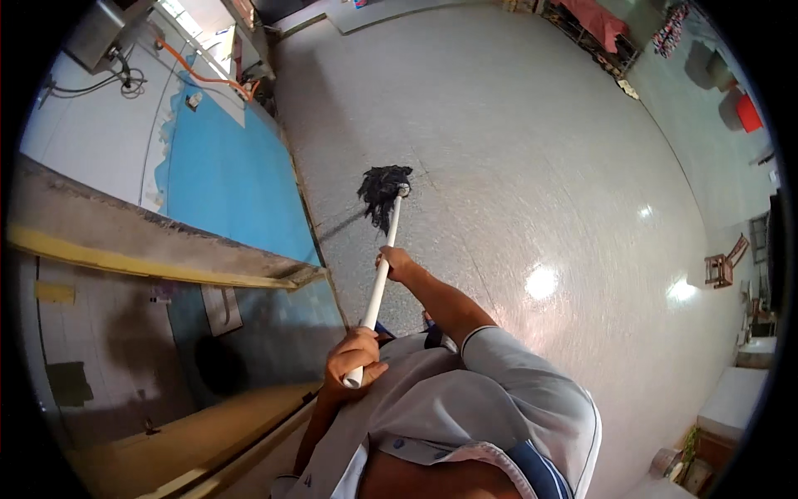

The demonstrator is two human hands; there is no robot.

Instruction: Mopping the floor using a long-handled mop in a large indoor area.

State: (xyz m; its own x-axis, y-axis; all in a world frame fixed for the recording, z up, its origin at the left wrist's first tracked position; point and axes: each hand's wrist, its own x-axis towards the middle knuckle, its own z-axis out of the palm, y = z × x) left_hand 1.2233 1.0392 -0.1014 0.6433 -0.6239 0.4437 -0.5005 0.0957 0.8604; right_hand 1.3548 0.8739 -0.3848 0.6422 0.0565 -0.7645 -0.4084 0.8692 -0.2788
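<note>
A string mop with a white tubular handle (376,293) slants away from my chest. Its dark, stringy mop head (381,190) rests on the speckled grey floor (499,143), strands spread to the left of the pale socket. My left hand (354,358) grips the handle close to its upper end, near my belly. Farther down the same handle, my right hand (394,263) is wrapped around it, with that arm stretched forward.
On my left stand a blue-and-white wall (230,181) and a doorway with a wooden door (206,430). An orange hose (206,78) hangs by the wall. To the right are a small wooden chair (720,269) and a white cabinet (732,399). A rack with red cloth (592,24) stands far off.
</note>
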